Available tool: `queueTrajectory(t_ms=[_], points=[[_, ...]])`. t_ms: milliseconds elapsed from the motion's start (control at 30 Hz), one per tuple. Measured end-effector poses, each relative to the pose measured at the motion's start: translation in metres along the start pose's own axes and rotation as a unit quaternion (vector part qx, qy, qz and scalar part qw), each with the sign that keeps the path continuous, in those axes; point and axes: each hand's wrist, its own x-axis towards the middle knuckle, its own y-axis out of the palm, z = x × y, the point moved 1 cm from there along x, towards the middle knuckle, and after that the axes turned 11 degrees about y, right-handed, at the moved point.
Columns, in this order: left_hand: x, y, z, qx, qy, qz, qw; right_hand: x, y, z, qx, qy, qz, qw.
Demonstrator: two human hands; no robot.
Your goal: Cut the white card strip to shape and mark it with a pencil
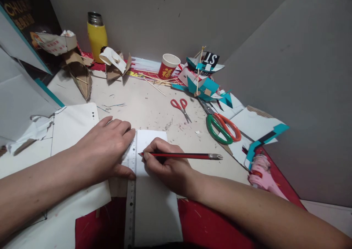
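A clear ruler [131, 197] lies lengthwise along the left side of a white strip of card [156, 205]. My left hand [110, 146] presses on the ruler, with its thumb low on the scale and its fingers bunched higher up. Pinched in my right hand [167, 163] is a red and black pencil [184, 156]. Its tip touches or nearly touches the card just beside the ruler's edge, and its metal-capped end points right. Beneath my left forearm is a larger white sheet [74, 128].
Small red-handled scissors [181, 108], large green and orange scissors [224, 128] and a pink glue gun [264, 175] lie to the right. Farther back stand a red paper cup [167, 67], a yellow bottle [96, 40], cardboard boats [78, 73] and teal paper boats [202, 86]. Wooden sticks [156, 82] lie scattered.
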Motion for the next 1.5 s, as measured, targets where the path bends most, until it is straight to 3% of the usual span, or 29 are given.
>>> queueTrajectory(t_ms=[867, 933, 1000, 1133, 1367, 1500], points=[[0.000, 0.000, 0.000, -0.003, 0.000, 0.006, 1.000, 0.000, -0.001, 0.001, -0.009, -0.004, -0.001, 1.000], [0.000, 0.000, 0.000, -0.003, 0.000, 0.003, 1.000, -0.001, 0.000, 0.001, 0.032, 0.013, 0.007, 0.999], [0.000, 0.000, 0.000, -0.005, -0.001, -0.001, 1.000, 0.000, 0.000, 0.001, 0.130, 0.073, 0.023, 0.989], [0.000, 0.002, 0.001, -0.016, 0.000, -0.013, 1.000, 0.004, -0.002, 0.004, 0.311, 0.197, 0.030, 0.929], [-0.003, -0.006, 0.000, -0.046, -0.032, -0.022, 0.998, 0.009, -0.009, 0.003, 0.400, 0.153, 0.029, 0.903], [-0.007, -0.006, 0.001, -0.136, -0.076, -0.028, 0.987, 0.012, -0.010, 0.001, 0.413, 0.137, 0.030, 0.900]])
